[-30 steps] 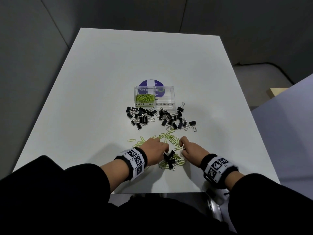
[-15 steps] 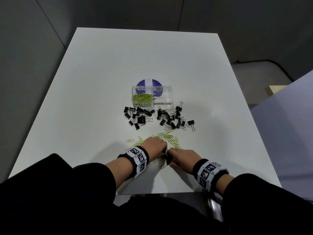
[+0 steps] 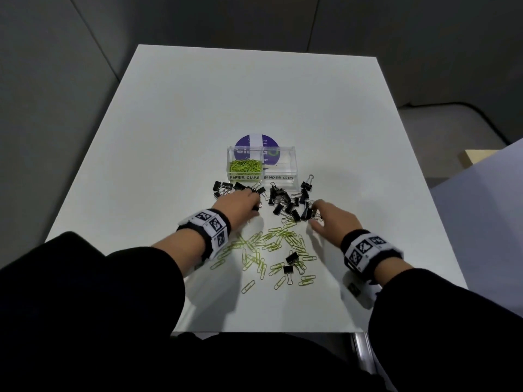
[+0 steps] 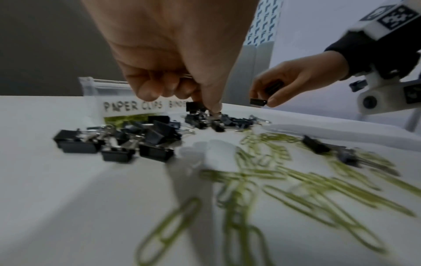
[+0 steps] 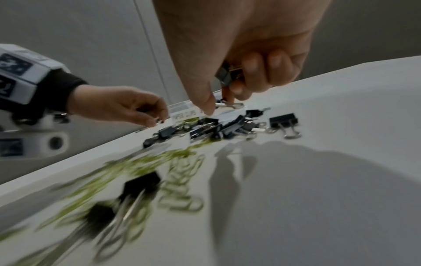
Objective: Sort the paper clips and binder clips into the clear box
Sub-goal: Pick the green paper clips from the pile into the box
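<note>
Both grips curl round black metal binder clips [image 5: 224,75]: left hand [image 3: 237,205], right hand [image 3: 334,219]

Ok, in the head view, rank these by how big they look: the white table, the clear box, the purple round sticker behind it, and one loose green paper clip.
1. Table
2. Clear box
3. Purple sticker, partly hidden behind the box, so its place is unsure
4. Paper clip

Clips crowd the box's near side

We see black binder clips [image 3: 285,200] packed against the clear box [image 3: 261,165] front, green paper clips [image 3: 268,244] strewn nearer us; the white table [image 3: 254,94] lies bare behind and beside.
</note>
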